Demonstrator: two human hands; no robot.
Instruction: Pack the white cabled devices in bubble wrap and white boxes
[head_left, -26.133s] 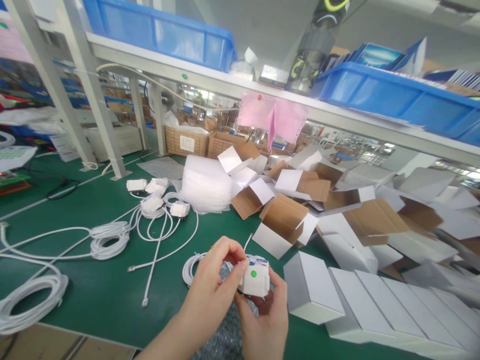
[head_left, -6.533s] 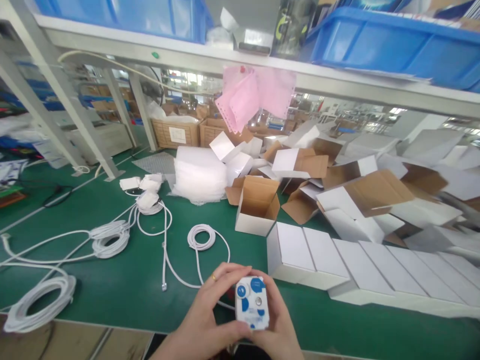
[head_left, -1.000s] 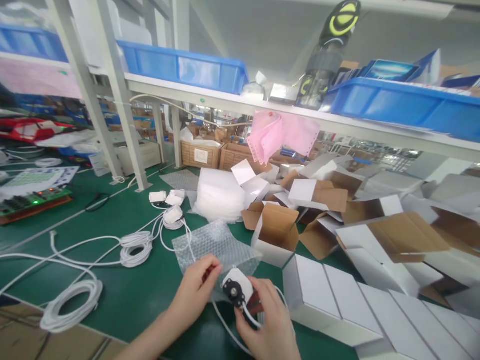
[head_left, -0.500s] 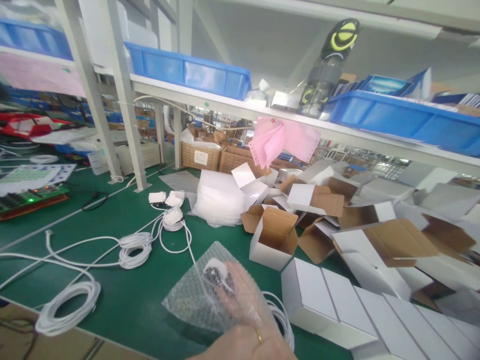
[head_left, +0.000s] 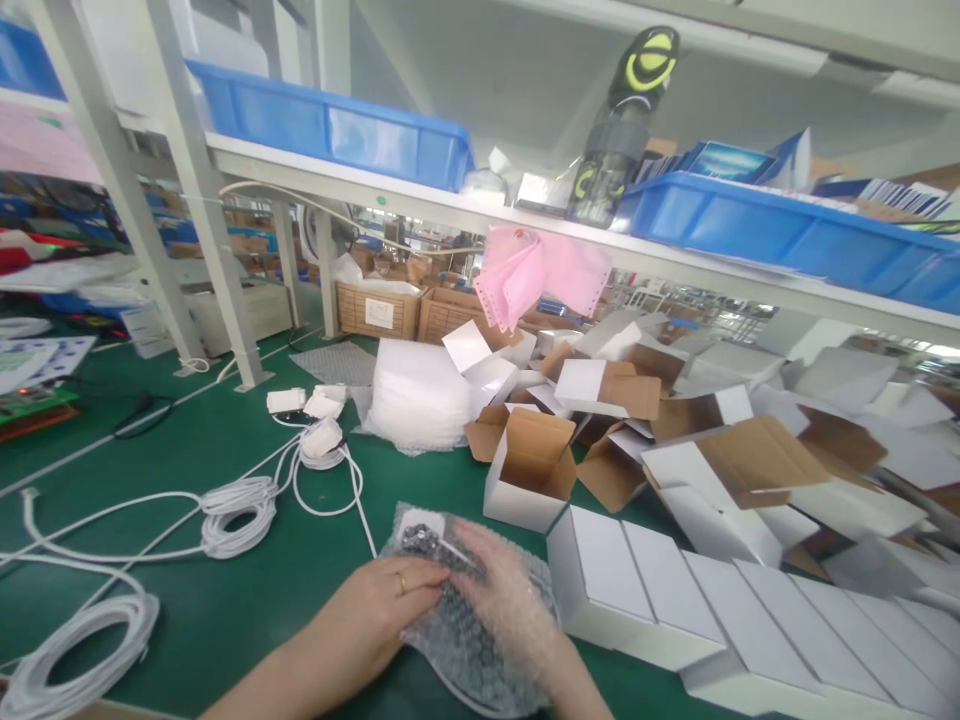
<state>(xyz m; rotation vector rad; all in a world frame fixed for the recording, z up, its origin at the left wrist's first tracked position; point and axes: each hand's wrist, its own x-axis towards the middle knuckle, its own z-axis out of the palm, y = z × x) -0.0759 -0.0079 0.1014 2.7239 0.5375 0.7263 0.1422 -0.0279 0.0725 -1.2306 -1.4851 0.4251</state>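
A clear bubble-wrap bag (head_left: 480,640) lies tilted over the green bench at lower centre. My right hand (head_left: 506,585) is inside it, seen through the plastic, with its fingers curled against a small white device (head_left: 420,522) that has a dark, glinting part. The contact between fingers and device is blurred by the wrap. From the left, my left hand (head_left: 386,605), with a gold ring, presses closed fingers on the bag's near side, pinching the wrap close to the right hand's fingers. A white cable runs beside the bag's upper left corner.
White cable coils (head_left: 238,515) and white adapters (head_left: 322,420) lie to the left. Behind stands a stack of white foam sheets (head_left: 416,395). Closed white boxes (head_left: 630,590) form a row at right, before a heap of open boxes (head_left: 532,470). A shelf with blue bins (head_left: 337,130) crosses above.
My left hand has moved from below the bag to its left side and now grips the wrap. The bag is drawn further over my right hand. The view has shifted slightly right.
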